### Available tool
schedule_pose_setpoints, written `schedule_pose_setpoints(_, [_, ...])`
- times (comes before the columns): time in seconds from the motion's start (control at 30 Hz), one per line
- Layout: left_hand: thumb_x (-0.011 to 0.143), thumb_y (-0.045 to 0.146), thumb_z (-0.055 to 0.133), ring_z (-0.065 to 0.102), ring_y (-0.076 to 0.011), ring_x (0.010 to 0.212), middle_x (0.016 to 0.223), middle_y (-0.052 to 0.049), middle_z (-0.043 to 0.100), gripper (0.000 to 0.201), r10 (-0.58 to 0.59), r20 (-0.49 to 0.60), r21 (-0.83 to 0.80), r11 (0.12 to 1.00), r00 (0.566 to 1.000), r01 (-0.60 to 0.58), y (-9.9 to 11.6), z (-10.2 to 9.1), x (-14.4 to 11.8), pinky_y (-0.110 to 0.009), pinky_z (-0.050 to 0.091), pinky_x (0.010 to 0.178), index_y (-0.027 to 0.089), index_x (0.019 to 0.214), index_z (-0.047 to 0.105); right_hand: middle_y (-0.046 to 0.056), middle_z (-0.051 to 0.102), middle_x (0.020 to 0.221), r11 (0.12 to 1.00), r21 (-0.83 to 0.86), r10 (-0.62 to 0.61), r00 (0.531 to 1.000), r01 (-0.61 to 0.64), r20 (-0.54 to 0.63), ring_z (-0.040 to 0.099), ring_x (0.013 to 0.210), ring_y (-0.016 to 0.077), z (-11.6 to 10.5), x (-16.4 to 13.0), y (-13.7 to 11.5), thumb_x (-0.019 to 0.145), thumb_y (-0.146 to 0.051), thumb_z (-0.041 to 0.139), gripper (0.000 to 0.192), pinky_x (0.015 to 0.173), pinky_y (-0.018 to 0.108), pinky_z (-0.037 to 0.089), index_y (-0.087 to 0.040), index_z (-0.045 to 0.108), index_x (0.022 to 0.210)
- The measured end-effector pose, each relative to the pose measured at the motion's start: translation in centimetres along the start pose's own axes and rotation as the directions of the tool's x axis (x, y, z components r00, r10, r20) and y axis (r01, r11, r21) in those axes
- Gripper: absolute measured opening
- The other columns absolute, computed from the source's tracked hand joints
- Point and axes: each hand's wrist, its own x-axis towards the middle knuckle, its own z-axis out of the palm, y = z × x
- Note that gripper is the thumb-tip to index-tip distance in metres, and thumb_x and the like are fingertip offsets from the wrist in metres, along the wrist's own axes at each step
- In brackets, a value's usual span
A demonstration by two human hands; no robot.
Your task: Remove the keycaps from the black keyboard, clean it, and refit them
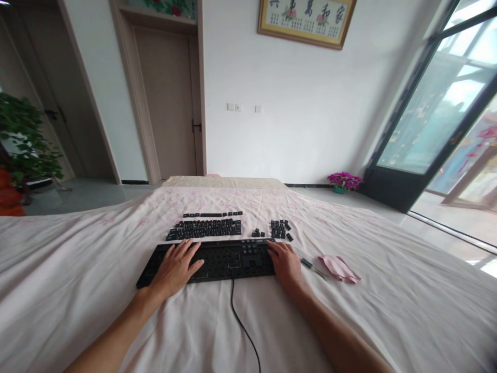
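A black computer keyboard (219, 260), with most of its keycaps off, lies on the pale cloth in front of me. My left hand (176, 267) rests over its left part, fingers spread and thumb apart. At the right end, my right hand (285, 261) lies around the edge, its fingers bent over the number-pad side. A few caps remain at the keyboard's upper right (249, 249). Loose black keycaps (207, 228) are laid out in rows just beyond the keyboard. A smaller group of number-pad caps (278, 229) sits farther right.
A black cable (244, 326) runs from the keyboard toward me. Right of my right hand lie a small dark-handled tool with thin wire ends (306, 263) and a pink cloth (339, 268). The floral bedcover (388, 311) has wrinkles. Purple flowers (345, 180) stand by the wall.
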Motion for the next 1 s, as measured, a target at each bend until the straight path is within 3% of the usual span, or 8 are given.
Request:
schedule_pose_setpoints(0.1, [0.091, 0.057, 0.040, 0.037, -0.0307, 0.137, 0.148, -0.010, 0.042, 0.057, -0.014, 0.022, 0.024, 1.000, 1.000, 0.014, -0.1, 0.8, -0.3, -0.053, 0.029, 0.110, 0.027, 0.138, 0.048, 0.000, 0.070, 0.106, 1.000, -0.029, 0.001, 1.000, 0.000, 0.020, 0.056, 0.103, 0.0206, -0.8, 2.7, 0.0, 0.091, -0.034, 0.051, 0.026, 0.091, 0.032, 0.040, -0.033, 0.073, 0.106])
schedule_pose_setpoints(0.23, [0.091, 0.056, 0.039, 0.036, -0.0298, 0.137, 0.148, -0.010, 0.042, 0.056, -0.026, 0.027, 0.014, 1.000, 0.999, 0.026, -0.1, 0.8, -0.4, -0.052, 0.027, 0.111, 0.027, 0.138, 0.048, -0.001, 0.071, 0.106, 0.992, -0.121, 0.058, 0.984, -0.038, 0.169, 0.056, 0.107, 0.0206, -1.4, 8.5, -0.4, 0.088, -0.037, 0.055, 0.023, 0.092, 0.031, 0.038, -0.035, 0.074, 0.101])
schedule_pose_setpoints(0.4, [0.091, 0.054, 0.041, 0.038, -0.0296, 0.136, 0.147, -0.010, 0.044, 0.053, -0.023, -0.007, 0.002, 1.000, 1.000, 0.023, -0.1, 0.6, -0.3, -0.051, 0.029, 0.110, 0.028, 0.137, 0.049, 0.002, 0.074, 0.094, 0.970, -0.218, 0.172, 0.934, -0.106, 0.313, 0.061, 0.104, 0.0228, 0.3, 13.7, -0.8, 0.081, -0.038, 0.062, 0.023, 0.084, 0.030, 0.042, -0.033, 0.076, 0.099])
schedule_pose_setpoints(0.63, [0.091, 0.053, 0.041, 0.039, -0.0292, 0.135, 0.145, -0.009, 0.046, 0.052, -0.016, -0.007, 0.012, 1.000, 1.000, 0.016, -0.1, 0.6, -0.2, -0.051, 0.030, 0.109, 0.028, 0.136, 0.050, 0.003, 0.075, 0.090, 0.954, -0.271, 0.243, 0.864, -0.130, 0.441, 0.067, 0.091, 0.0203, 2.9, 15.6, -1.0, 0.070, -0.039, 0.072, 0.022, 0.079, 0.027, 0.045, -0.030, 0.078, 0.090])
schedule_pose_setpoints(1.0, [0.091, 0.055, 0.041, 0.040, -0.0290, 0.134, 0.144, -0.009, 0.047, 0.052, -0.009, -0.016, 0.018, 1.000, 1.000, 0.010, -0.1, 0.4, -0.2, -0.050, 0.030, 0.110, 0.028, 0.135, 0.051, 0.004, 0.075, 0.094, 0.948, -0.315, 0.207, 0.830, -0.039, 0.518, 0.068, 0.087, 0.0192, 3.0, 16.2, -1.5, 0.069, -0.034, 0.075, 0.025, 0.073, 0.024, 0.046, -0.028, 0.078, 0.093])
